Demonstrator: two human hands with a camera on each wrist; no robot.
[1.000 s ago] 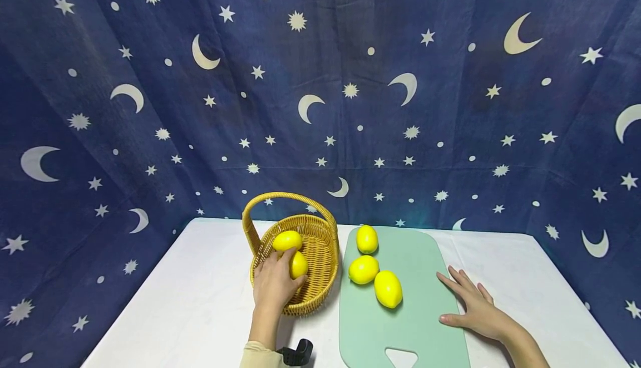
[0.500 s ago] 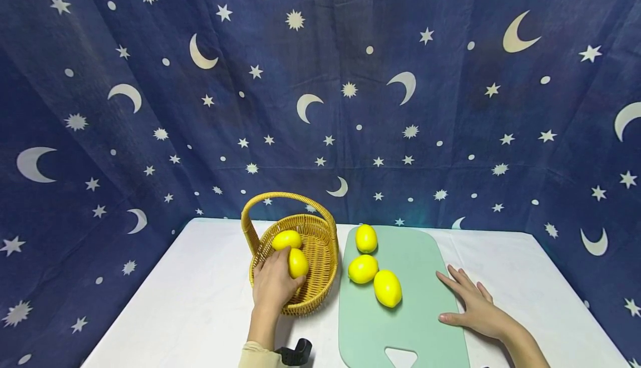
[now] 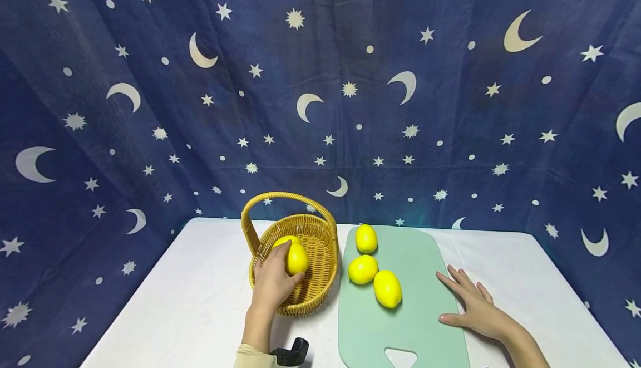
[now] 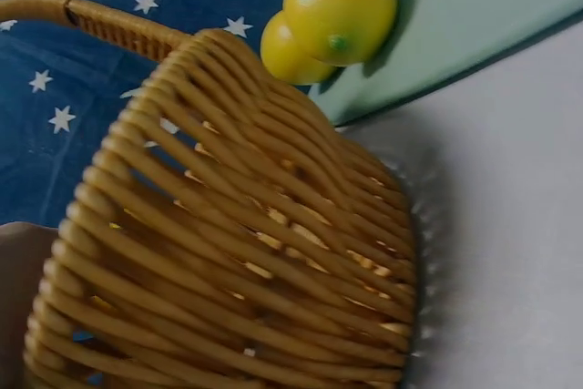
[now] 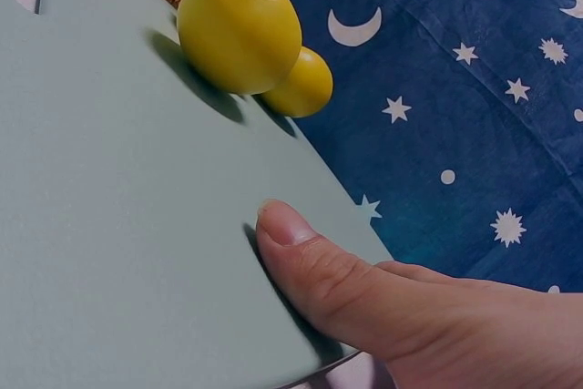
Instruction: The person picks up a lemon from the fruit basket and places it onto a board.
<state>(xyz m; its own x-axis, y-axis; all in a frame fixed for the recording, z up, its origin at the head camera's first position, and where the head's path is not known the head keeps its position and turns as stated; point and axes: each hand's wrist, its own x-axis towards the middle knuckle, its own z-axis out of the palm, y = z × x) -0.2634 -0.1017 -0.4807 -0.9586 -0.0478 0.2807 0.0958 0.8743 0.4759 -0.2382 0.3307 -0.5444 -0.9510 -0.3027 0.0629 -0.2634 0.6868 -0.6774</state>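
Note:
In the head view my left hand [image 3: 272,281] reaches into the wicker basket [image 3: 325,287] and grips a lemon [image 3: 299,259], thumb on its near side. Another lemon [image 3: 286,240] lies behind it in the basket, partly covered. In the left wrist view the basket wall [image 4: 246,225] hides most of that hand's work. My right hand [image 3: 476,309] lies at the right edge of the pale green cutting board [image 3: 415,329], its fingers spread and holding nothing. Its thumb [image 5: 314,266] is over the board in the right wrist view.
Three lemons rest on the board's left part: a far one [image 3: 366,239], a middle one [image 3: 363,269] and a near one [image 3: 388,289]. The basket's arched handle [image 3: 290,195] rises above its bowl. A starry blue cloth [image 3: 320,78] hangs behind the white table [image 3: 190,301].
My left hand has gripped the lemon and raised it slightly, so that it covers more of the lemon behind. The right hand stays in place.

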